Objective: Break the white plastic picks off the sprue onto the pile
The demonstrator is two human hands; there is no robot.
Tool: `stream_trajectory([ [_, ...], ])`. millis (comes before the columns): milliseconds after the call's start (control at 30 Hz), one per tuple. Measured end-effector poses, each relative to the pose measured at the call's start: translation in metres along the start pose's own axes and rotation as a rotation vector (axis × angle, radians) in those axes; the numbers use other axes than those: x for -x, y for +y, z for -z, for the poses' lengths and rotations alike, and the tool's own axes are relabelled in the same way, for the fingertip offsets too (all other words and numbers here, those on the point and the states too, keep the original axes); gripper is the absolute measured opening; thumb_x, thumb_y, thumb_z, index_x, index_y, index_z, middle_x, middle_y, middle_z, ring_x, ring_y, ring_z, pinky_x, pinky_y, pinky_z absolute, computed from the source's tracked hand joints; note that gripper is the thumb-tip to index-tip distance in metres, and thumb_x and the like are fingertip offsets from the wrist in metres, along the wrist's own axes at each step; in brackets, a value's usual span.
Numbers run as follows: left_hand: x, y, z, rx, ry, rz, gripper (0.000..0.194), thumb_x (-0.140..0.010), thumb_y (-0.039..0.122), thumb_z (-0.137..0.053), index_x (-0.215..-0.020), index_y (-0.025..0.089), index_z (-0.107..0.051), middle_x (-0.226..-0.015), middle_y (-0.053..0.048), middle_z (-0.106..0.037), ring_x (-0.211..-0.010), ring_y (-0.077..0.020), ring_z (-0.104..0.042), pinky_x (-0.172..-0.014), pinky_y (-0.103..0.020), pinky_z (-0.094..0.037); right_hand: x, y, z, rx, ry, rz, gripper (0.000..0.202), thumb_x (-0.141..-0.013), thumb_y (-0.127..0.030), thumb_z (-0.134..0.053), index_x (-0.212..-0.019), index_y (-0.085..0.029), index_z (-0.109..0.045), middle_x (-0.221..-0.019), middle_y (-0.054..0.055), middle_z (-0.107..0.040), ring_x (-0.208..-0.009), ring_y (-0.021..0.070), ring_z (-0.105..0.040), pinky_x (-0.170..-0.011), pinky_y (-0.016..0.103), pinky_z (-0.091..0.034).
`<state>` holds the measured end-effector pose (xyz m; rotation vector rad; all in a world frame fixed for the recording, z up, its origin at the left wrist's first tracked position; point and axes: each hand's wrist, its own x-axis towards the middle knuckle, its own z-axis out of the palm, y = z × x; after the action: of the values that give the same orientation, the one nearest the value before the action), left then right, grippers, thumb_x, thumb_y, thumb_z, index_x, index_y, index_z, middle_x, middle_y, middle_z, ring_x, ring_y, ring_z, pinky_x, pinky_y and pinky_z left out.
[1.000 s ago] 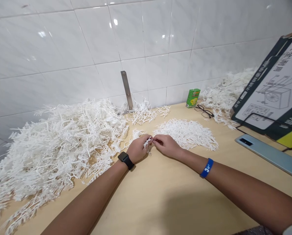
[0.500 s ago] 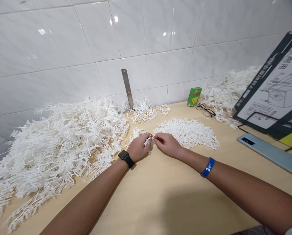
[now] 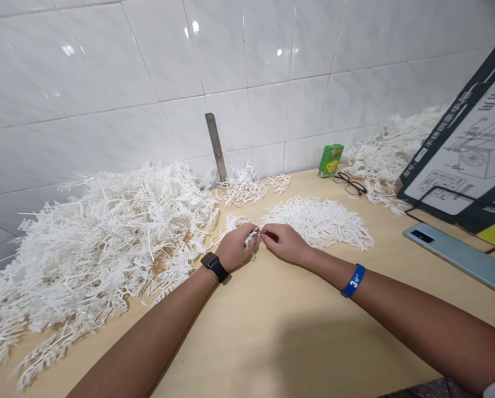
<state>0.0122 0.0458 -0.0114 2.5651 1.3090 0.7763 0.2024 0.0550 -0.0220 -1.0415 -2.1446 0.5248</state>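
My left hand (image 3: pixel 235 246) is closed around a small white branched plastic sprig (image 3: pixel 250 239), whose thin tips stick out between the fingers. My right hand (image 3: pixel 286 241) pinches at the sprig's end, its fingertips almost meeting the left ones; the exact bit it grips is too small to make out. Just beyond my right hand lies a flat heap of short white pieces (image 3: pixel 319 221). Left of my left hand rises a large tangled pile of white branched sprigs (image 3: pixel 118 237). A few loose sprigs (image 3: pixel 234 222) lie right behind my left hand.
Against the tiled wall stand a metal strip (image 3: pixel 216 146) and a small cluster of white sprigs (image 3: pixel 243 185). Farther right are a green box (image 3: pixel 331 161), eyeglasses (image 3: pixel 350 183), another white pile (image 3: pixel 390 146), a large printed carton (image 3: pixel 467 149) and a phone (image 3: pixel 458 257) on the wooden table (image 3: pixel 247 331).
Both hands stay at the same spot, fingertips together at the sprig. The view has shifted very slightly; nothing else has visibly moved.
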Motion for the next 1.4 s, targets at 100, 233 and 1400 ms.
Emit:
stream_trajectory([
  [100,-0.0002,0.0008,0.0005,-0.013,0.002,0.0,0.019,-0.092,0.026,-0.04,-0.099,0.021,-0.057,-0.089,-0.004,-0.067,-0.079,-0.0185,-0.06,-0.07,-0.029,-0.043,0.0001,-0.0002,0.0004,0.009,-0.018,-0.005,0.016,-0.087,-0.021,-0.049,-0.078,-0.018,-0.061,-0.072,0.001,-0.062,-0.064,0.0127,-0.05,-0.059,0.024,-0.032],
  [233,-0.0006,0.0022,0.0006,-0.044,0.0,0.018,0.017,-0.09,0.025,-0.041,-0.095,0.02,-0.057,-0.084,-0.003,-0.067,-0.075,-0.0179,-0.06,-0.066,-0.028,-0.041,0.0003,-0.0003,0.0007,0.017,-0.031,-0.001,0.017,-0.088,-0.021,-0.049,-0.077,-0.018,-0.062,-0.072,0.001,-0.062,-0.065,0.0127,-0.051,-0.061,0.024,-0.033],
  [1400,0.0002,-0.0003,-0.0005,0.052,0.021,-0.032,0.019,-0.086,0.015,-0.045,-0.1,0.021,-0.056,-0.093,-0.006,-0.066,-0.085,-0.0193,-0.059,-0.075,-0.03,-0.045,0.0004,0.0005,-0.0003,-0.01,0.031,0.021,0.018,-0.089,-0.025,-0.049,-0.076,-0.018,-0.06,-0.071,0.001,-0.061,-0.064,0.0131,-0.05,-0.06,0.025,-0.034],
])
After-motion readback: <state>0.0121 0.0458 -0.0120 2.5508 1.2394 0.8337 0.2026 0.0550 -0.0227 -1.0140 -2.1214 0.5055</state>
